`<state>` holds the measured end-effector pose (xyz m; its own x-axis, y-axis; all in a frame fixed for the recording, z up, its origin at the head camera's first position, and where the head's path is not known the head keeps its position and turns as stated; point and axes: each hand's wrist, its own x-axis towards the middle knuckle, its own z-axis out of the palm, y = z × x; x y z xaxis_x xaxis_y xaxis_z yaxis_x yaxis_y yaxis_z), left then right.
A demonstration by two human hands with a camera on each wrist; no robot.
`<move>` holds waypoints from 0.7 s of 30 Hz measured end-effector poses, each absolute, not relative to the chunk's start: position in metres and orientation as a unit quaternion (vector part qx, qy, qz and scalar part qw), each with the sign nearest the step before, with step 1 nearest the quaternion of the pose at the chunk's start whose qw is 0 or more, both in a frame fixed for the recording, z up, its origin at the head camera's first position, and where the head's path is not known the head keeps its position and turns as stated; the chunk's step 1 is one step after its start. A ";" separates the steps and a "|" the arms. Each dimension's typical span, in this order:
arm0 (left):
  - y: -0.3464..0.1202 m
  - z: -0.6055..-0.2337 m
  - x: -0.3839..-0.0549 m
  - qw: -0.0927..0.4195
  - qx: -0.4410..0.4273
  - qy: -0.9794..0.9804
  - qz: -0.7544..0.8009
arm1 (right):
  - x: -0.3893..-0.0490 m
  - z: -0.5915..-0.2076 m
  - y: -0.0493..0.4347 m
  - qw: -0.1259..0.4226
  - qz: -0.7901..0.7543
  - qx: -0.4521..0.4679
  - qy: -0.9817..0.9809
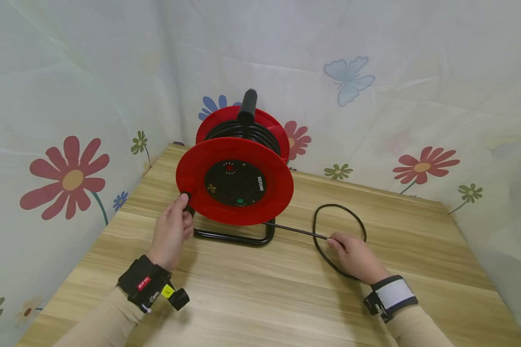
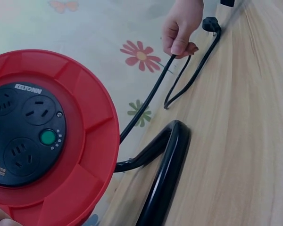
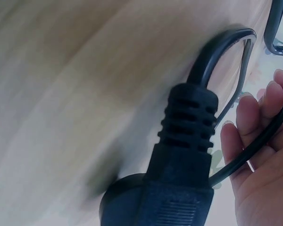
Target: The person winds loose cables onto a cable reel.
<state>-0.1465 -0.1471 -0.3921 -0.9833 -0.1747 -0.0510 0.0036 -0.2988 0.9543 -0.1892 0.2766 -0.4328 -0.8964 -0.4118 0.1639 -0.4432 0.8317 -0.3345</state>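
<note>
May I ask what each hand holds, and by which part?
The left hand grips the red reel by its black knob; the right hand holds the black cable between reel and plug.

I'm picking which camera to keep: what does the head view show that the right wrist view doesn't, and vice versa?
Only the head view shows the red cable reel, the black carry handle above it and the left hand gripping the knob at its rim. Only the right wrist view shows the black plug, up close. Both show the right hand holding the black cable, and the wooden tabletop.
</note>
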 end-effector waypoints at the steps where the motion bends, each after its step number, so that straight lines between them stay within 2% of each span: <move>1: -0.147 -0.391 -0.147 0.057 0.071 -0.590 -0.802 | -0.189 -0.433 0.276 0.043 0.185 0.225 -0.956; 21: -0.150 -0.377 -0.152 0.083 0.016 -0.584 -0.807 | -0.193 -0.437 0.257 0.048 0.196 0.242 -0.949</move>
<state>-0.1525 -0.1504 -0.3773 -0.9856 -0.1531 0.0718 0.1160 -0.3036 0.9457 -0.1927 0.2574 -0.4370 -0.8780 -0.4411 0.1858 -0.4786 0.8057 -0.3490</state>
